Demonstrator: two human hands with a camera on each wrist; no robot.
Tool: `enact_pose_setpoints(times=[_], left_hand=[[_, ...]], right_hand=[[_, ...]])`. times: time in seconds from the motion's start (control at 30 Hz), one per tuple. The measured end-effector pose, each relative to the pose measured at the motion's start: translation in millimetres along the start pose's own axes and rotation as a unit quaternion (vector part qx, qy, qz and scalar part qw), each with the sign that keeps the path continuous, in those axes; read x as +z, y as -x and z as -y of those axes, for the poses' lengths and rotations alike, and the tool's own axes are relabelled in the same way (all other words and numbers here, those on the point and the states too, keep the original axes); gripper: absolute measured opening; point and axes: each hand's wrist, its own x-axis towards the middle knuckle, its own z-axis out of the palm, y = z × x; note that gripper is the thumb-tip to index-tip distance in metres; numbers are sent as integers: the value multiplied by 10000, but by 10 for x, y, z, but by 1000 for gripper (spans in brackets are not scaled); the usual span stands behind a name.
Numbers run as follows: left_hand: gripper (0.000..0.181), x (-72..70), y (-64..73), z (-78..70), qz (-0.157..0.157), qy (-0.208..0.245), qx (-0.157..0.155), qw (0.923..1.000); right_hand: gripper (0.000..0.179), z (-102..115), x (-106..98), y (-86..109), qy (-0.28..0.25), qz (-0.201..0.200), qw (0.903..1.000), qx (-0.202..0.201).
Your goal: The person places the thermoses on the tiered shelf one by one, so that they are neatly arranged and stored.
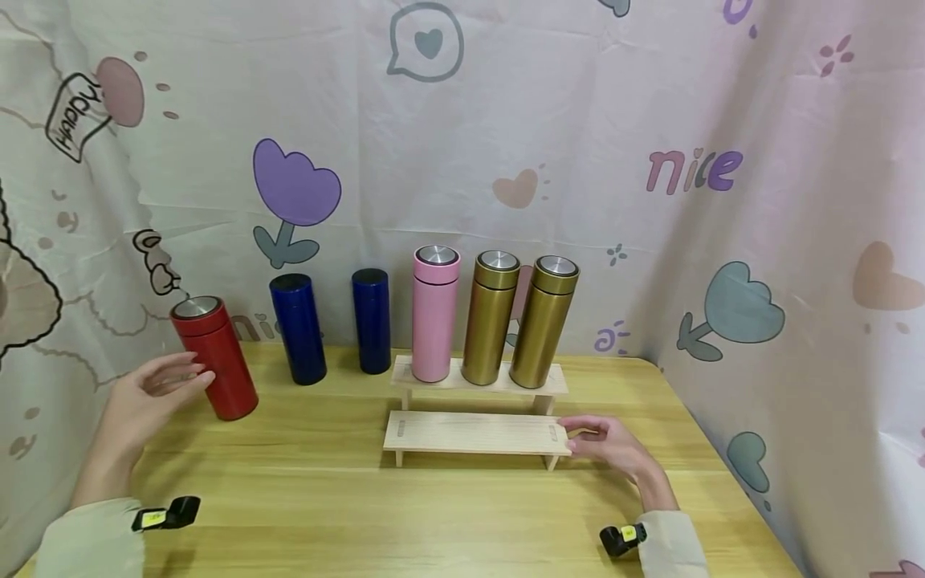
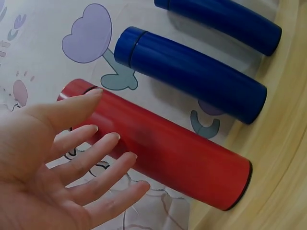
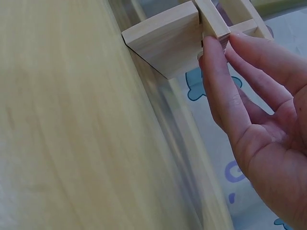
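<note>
My left hand is beside a red thermos bottle at the left of the table. In the left wrist view its fingers are spread and relaxed next to the red bottle, not wrapped round it. My right hand pinches the right end of a low two-step wooden rack, thumb and fingertips at the edge of its front step. A pink thermos and two gold thermoses, one in the middle and one on the right, stand on the back step.
Two blue thermoses, one nearer the red bottle and one nearer the rack, stand on the wooden table. A printed cloth hangs behind the table and along its sides.
</note>
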Motion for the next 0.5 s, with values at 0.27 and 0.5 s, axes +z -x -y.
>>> enact_pose_setpoints(times=[0.27,0.5], left_hand=[[34,4,6,60,-377,-257,-274,9986],[81,37,-56,148,-243,-519,-569,9967]], right_hand=[[54,3,0,5,12,23,10000,-35],[54,-5,-5,0,9,20,10000,-23]])
